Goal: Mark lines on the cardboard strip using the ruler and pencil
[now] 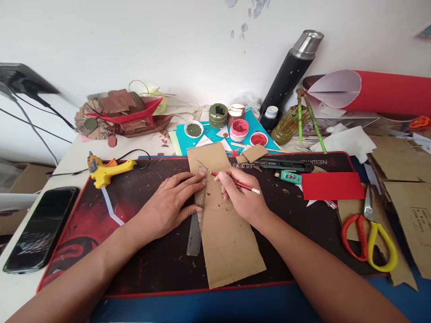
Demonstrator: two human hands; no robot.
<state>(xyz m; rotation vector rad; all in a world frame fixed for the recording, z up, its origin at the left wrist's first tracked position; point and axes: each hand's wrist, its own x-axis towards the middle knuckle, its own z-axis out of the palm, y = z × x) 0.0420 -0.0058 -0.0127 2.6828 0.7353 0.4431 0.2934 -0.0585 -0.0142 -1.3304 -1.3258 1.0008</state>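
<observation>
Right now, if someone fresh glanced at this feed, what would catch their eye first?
Probably the two hands at centre: the left hand presses a metal ruler onto a long cardboard strip, while the right hand holds a red pencil at its edge. Next, the yellow glue gun at left and the red-and-yellow scissors at right.

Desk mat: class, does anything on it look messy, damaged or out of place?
Yes. Small scraps litter the desk mat around the cardboard strip, and the strip's near edge is ragged, not cleanly cut.
</observation>
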